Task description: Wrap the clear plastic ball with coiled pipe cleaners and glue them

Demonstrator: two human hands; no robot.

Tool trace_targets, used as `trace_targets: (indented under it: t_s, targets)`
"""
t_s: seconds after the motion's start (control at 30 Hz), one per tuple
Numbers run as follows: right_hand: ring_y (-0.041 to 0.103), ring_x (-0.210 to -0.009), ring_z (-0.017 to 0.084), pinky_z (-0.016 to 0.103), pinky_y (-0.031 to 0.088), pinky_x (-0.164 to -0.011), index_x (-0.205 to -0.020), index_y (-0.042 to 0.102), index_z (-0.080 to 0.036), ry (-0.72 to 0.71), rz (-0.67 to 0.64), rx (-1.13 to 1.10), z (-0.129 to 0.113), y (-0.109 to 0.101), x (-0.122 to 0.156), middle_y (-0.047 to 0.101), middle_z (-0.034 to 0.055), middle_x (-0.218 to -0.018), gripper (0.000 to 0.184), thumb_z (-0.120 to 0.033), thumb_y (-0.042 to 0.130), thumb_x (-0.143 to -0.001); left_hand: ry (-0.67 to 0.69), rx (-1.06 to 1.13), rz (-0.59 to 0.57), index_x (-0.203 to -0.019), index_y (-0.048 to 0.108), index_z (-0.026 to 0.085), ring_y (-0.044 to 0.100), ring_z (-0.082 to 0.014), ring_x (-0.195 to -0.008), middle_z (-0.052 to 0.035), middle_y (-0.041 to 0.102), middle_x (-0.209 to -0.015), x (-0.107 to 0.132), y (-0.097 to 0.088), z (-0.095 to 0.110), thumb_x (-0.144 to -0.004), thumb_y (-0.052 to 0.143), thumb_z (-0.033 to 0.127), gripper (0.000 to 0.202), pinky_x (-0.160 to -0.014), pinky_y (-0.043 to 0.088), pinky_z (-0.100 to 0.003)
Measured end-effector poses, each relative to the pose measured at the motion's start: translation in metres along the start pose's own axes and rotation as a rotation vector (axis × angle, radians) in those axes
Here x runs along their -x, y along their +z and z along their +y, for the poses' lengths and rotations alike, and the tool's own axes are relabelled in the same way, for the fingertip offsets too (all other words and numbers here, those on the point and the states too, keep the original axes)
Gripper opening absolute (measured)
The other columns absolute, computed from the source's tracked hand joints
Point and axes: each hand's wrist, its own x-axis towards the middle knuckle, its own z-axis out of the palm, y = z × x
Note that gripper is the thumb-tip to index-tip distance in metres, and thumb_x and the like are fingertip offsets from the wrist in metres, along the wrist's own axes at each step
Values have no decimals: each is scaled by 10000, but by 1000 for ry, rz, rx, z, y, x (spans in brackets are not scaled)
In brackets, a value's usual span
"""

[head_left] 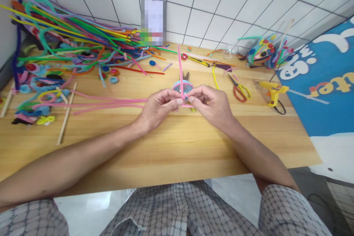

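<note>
A pink pipe cleaner [180, 67] stands up from between my fingertips, and its lower part is bent near them. My left hand [162, 107] pinches it from one side with thumb and forefinger. From the other side my right hand [211, 106] grips the same bend, its fingers closed. Just behind the hands lies a clear round piece with a light-blue and pink rim [177, 85], partly covered by them. Dark pointed blades [185, 76] show beyond it; the rest of that tool is hidden. Several long pink pipe cleaners [110, 104] lie on the table left of my left hand.
A big heap of coloured pipe cleaners [83, 33] fills the back left. Wooden sticks [66, 116] lie at left. Scissors [240, 92], a yellow glue gun [273, 92] with its cord, and a decorated ball [260, 53] are at right. A blurred upright panel [153, 18] leans on the tiled wall.
</note>
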Motion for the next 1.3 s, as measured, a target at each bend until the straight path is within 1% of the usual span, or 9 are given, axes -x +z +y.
trace_targets:
  t_s: [0.17,0.27,0.43,0.6,0.77,0.97,1.1,1.2,1.3]
  targets:
    - [572,-612,117,266,422,-582,-927,753,-212,1,18,42,1,2,2,728,-6,-758,52,-224,703,-915,133,-165,33,-1101,849,194,732,-156,-803,-68,850,-968,6,1,-4,-850,890,493,392,-739,592,-253]
    - [579,-617,124,271,427,-594,-915,756,-207,-32,18,75,1,1,2,706,-12,-722,56,-214,702,-925,173,-266,45,-1096,875,217,728,-158,-809,-64,859,-995,7,1,-3,-884,861,445,312,-781,591,-266]
    - [585,-632,125,279,433,-630,-895,772,-216,-158,-11,161,2,0,0,738,-9,-763,93,-203,707,-961,97,-252,17,-994,883,204,671,-132,-714,-42,833,-872,5,-1,3,-847,874,509,339,-694,551,-239]
    - [589,-646,127,280,447,-661,-918,768,-220,-241,-8,226,5,0,-2,751,-15,-800,86,-191,715,-979,-41,-193,-26,-895,847,165,606,-105,-629,-20,768,-739,0,-3,8,-773,902,587,443,-625,512,-221]
    - [608,-699,148,296,461,-693,-953,747,-214,-294,-9,334,9,-2,0,732,8,-838,40,-221,722,-983,-144,-133,-48,-892,829,164,592,-99,-617,-23,768,-747,-4,-3,11,-723,920,602,479,-589,479,-213]
    - [621,-729,164,312,463,-681,-911,724,-221,-363,32,412,12,0,2,709,23,-842,108,-218,676,-1008,-193,-153,-86,-862,797,167,584,-101,-617,-17,745,-727,-3,-2,16,-732,907,611,476,-582,462,-210]
    - [646,-762,174,317,479,-696,-911,711,-213,-462,51,452,13,1,1,718,34,-854,154,-210,634,-1044,-205,-154,-148,-828,775,162,576,-94,-622,1,689,-685,-4,-4,15,-767,890,625,480,-577,440,-201]
    - [666,-809,191,332,497,-745,-917,712,-220,-501,19,492,15,0,0,738,45,-880,194,-235,596,-1072,-196,-128,-199,-811,764,162,573,-91,-633,5,677,-688,-4,-5,14,-792,878,628,481,-603,449,-204]
    - [687,-868,213,356,514,-807,-914,715,-240,-460,-48,487,17,-2,-2,757,52,-900,244,-296,563,-1097,-176,-106,-224,-809,756,171,562,-93,-624,7,671,-682,-4,-5,13,-799,875,630,474,-609,451,-215]
